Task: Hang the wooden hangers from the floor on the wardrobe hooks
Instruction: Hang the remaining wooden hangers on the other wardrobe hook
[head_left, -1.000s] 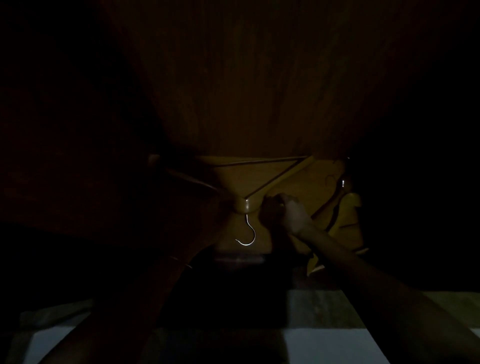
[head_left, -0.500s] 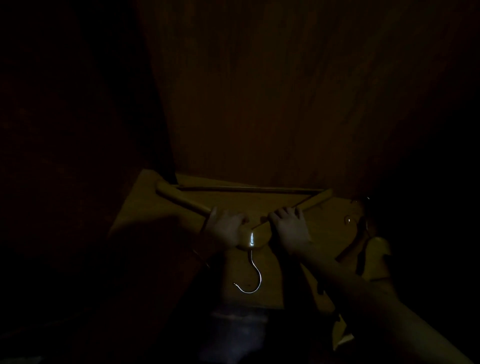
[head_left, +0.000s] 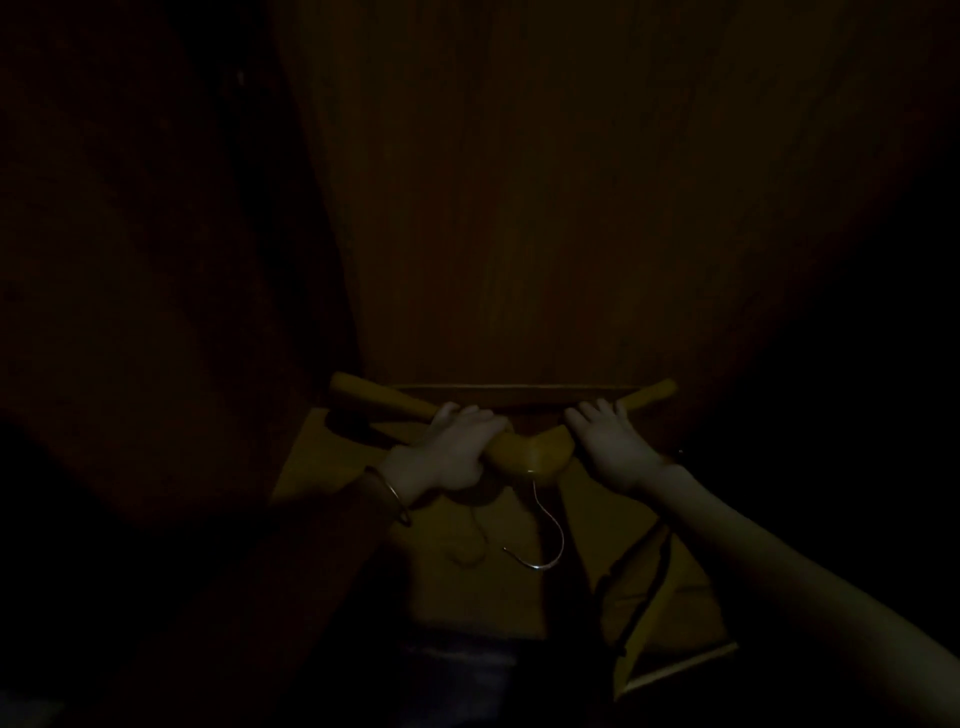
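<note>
In a dim wardrobe, my left hand (head_left: 449, 449) grips one arm of a wooden hanger (head_left: 530, 454) and my right hand (head_left: 613, 449) curls round the other, holding it above the wardrobe floor (head_left: 332, 467), its metal hook (head_left: 545, 540) pointing toward me.

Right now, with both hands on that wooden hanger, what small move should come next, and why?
Probably turn the hanger over while lifting it. Its metal hook points down toward the person, so it cannot catch on anything as it is. The left hand grips one arm and the right hand holds the other, so a two-handed flip looks easy. No wardrobe hook shows in this dark view.
</note>
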